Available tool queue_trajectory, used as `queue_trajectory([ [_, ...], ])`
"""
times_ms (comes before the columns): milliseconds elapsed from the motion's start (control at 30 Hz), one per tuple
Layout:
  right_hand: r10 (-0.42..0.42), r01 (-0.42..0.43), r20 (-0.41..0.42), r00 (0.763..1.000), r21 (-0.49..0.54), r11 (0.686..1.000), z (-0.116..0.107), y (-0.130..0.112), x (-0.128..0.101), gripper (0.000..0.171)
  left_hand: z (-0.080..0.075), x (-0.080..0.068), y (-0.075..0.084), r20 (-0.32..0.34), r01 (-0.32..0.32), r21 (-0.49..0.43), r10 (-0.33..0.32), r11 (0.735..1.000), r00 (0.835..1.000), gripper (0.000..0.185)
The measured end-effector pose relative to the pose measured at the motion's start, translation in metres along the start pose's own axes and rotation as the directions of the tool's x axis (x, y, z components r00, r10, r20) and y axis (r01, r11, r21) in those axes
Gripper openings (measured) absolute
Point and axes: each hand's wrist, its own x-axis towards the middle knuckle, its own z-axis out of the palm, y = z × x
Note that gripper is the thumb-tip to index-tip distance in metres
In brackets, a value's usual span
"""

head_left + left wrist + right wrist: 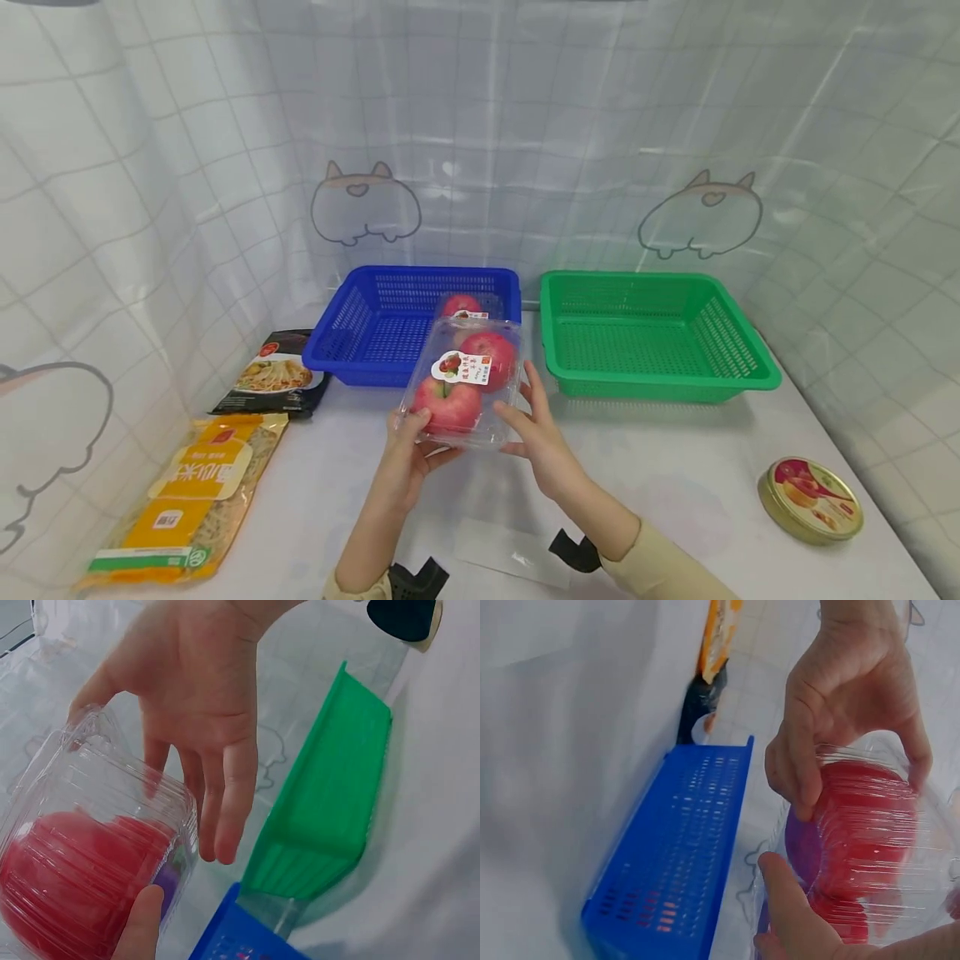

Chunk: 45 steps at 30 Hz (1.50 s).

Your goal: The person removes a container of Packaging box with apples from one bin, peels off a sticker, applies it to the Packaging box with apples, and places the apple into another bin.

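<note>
- Above the white table (675,467), in front of the blue basket (375,321), both hands hold a clear box of red apples (465,379).
- The left hand (408,458) grips its near corner, fingers curled under it.
- The right hand (536,425) presses its right side with nearly straight fingers.
- The green basket (652,333) stands just beside the blue one.

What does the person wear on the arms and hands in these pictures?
Both hands, the left hand and the right hand, are bare, with no gloves or rings visible. Beige sleeves cover the forearms. A black strap sits at each wrist.
</note>
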Motion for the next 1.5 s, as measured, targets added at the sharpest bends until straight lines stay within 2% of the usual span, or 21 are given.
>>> queue_trajectory([
  [167, 0.017, -0.018, 0.017, 1.000, 0.055, 0.998, 0.007, -0.002, 0.008, 0.079, -0.005, 0.002, 0.005, -0.027, -0.015, -0.001, 0.015, 1.000, 1.000, 0.054],
  [467, 0.041, -0.044, 0.029, 0.999, 0.095, 0.995, 0.016, -0.008, 0.025, 0.079, -0.015, 0.010, 0.011, -0.069, -0.002, 0.007, 0.003, 1.000, 0.998, 0.054],
  [667, 0.055, -0.057, 0.019, 0.998, 0.139, 0.989, 0.024, -0.012, 0.035, 0.077, -0.023, 0.018, 0.018, -0.060, 0.002, 0.001, -0.002, 1.000, 0.998, 0.058],
  [933, 0.062, -0.063, 0.013, 0.998, 0.168, 0.984, 0.037, -0.016, 0.058, 0.078, -0.036, 0.036, 0.031, -0.062, 0.031, 0.000, -0.031, 1.000, 0.998, 0.061],
  [1233, 0.056, -0.062, 0.037, 0.998, 0.192, 0.979, 0.053, -0.012, 0.086, 0.074, -0.053, 0.055, 0.041, -0.108, 0.053, -0.014, -0.055, 0.998, 0.993, 0.062],
  [1500, 0.037, -0.044, 0.036, 0.999, 0.198, 0.979, 0.061, -0.010, 0.102, 0.077, -0.061, 0.068, 0.044, -0.109, 0.029, -0.044, -0.034, 0.999, 0.994, 0.061],
])
